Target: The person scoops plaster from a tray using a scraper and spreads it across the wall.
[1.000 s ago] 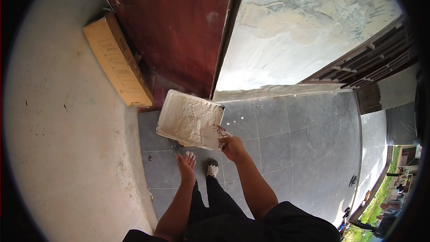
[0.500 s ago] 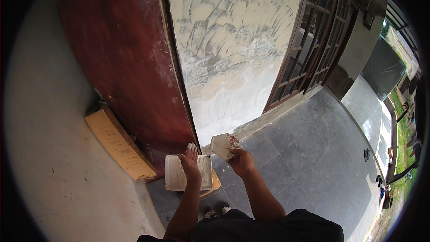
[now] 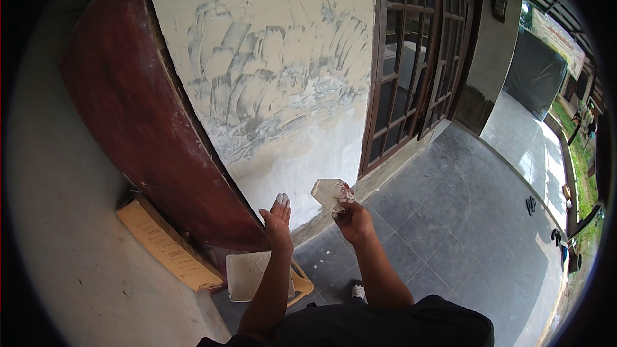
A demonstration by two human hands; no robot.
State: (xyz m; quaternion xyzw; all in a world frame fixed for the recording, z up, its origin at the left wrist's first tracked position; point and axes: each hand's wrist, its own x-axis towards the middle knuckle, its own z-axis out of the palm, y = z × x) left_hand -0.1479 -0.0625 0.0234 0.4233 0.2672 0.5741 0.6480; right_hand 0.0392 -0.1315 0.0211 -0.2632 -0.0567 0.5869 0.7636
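My left hand point(image 3: 277, 222) is raised in front of the wall's lower part, holding nothing. Its fingers stretch out with white paste on the tips. In my right hand point(image 3: 355, 223) is a putty knife point(image 3: 328, 194) with a broad pale blade, its far end tilted up to the left. White and reddish smears cover the grip end near my fingers. The wall panel point(image 3: 283, 77) ahead carries grey and cream putty strokes above a smooth white lower part. A shallow pale tray point(image 3: 241, 277), coated inside, sits below my left forearm, which hides part of it.
Under the tray shows a yellow stool point(image 3: 303, 284). A dark red door panel point(image 3: 148, 122) and a long cardboard box point(image 3: 164, 244) are on the left. Brown framed glass doors point(image 3: 408, 71) stand right of the wall. White crumbs dot the grey tiled floor point(image 3: 450, 231); sandals point(image 3: 530, 205) lie farther right.
My view has swung to the right. Both hands have moved away from above the tray toward the wall, the putty knife still in my right hand.
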